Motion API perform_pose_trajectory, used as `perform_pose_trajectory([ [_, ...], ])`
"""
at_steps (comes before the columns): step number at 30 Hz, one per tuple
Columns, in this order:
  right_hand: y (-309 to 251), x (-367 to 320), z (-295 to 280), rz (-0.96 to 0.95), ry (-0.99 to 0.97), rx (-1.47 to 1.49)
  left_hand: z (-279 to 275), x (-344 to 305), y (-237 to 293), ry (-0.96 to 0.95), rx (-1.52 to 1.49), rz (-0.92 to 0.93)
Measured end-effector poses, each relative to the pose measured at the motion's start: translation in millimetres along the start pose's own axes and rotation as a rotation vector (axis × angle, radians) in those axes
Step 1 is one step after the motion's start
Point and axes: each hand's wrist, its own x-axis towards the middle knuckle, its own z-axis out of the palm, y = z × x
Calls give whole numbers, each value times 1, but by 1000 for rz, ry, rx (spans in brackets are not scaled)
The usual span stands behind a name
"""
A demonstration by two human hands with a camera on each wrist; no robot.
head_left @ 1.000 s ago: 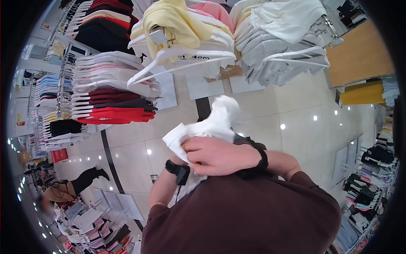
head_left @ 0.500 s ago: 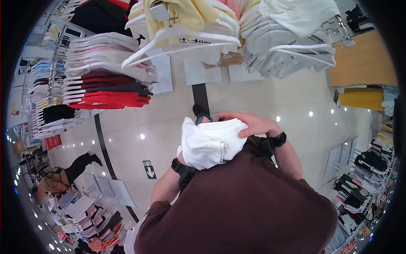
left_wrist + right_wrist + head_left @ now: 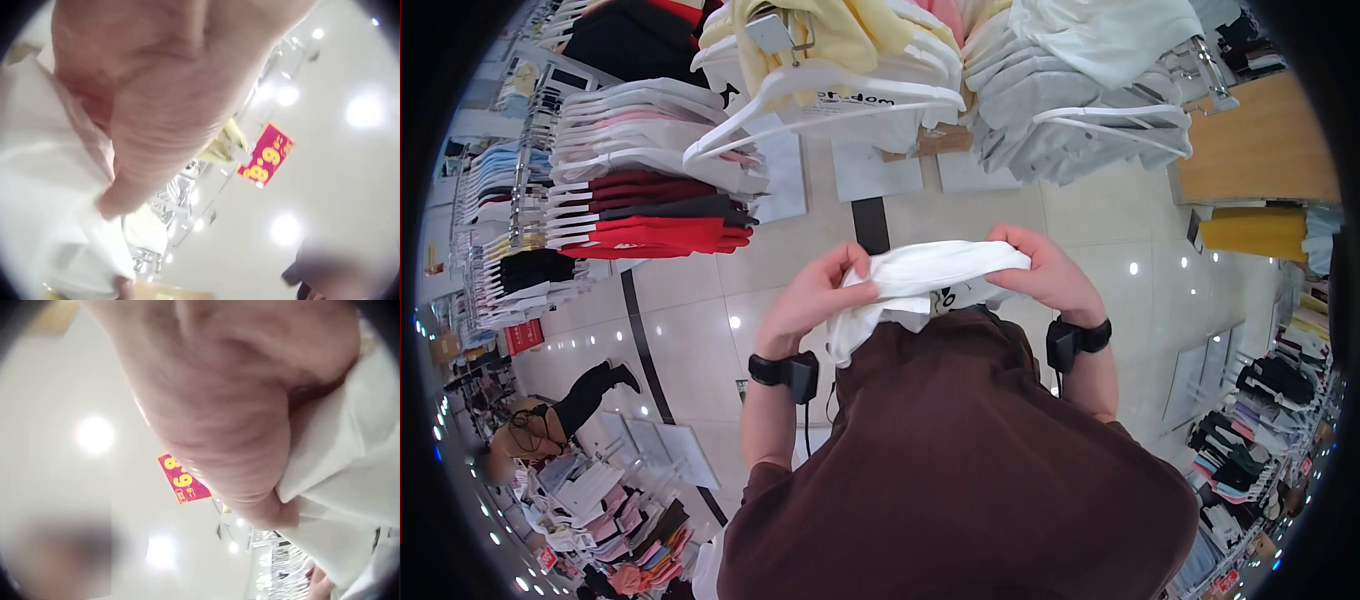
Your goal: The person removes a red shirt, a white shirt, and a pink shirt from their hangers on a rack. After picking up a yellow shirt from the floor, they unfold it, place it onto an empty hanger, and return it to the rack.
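A white shirt with a bit of black print is stretched sideways between both hands, in front of the person's dark brown top. My left hand pinches its left end between thumb and fingers, and a loose fold hangs below. At the other end, my right hand grips the edge with its thumb on the near side. Up close in the left wrist view, the thumb presses on the white cloth. The right wrist view likewise has the thumb against the bunched fabric.
Ahead hangs a rack with a white hanger, a yellow garment and grey shirts. Red shirts hang at left. A person stands farther left by a clothes display. Tiled floor lies between.
The hands were crossed over the bunched shirt, then the left was hidden beneath it. Now they are apart, one at each end, and the shirt is drawn out wide and slightly raised.
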Motion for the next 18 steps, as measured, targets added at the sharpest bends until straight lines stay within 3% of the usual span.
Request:
perform_pose_trajectory([
  [1,-6,1,5,-42,60,-97,13,4,9,4,1,7],
  [2,-8,3,7,-51,55,-103,25,7,17,166,187,103],
  [3,-11,4,9,-47,172,-285,32,8,23,330,371,198],
  [4,-14,5,11,-42,292,-466,35,9,27,370,525,178],
  [7,-1,15,16,-50,359,-430,45,13,25,337,670,227],
  [9,-7,19,26,-85,301,-465,62,7,45,326,602,242],
  [11,-22,24,47,-15,46,-229,81,3,60,373,448,366],
  [13,-32,30,70,-156,-26,-185,91,-4,83,378,406,454],
  [15,-30,39,74,-121,-38,-221,90,-4,90,404,571,619],
  [18,-13,54,52,-186,118,-159,69,-4,105,413,614,807],
])
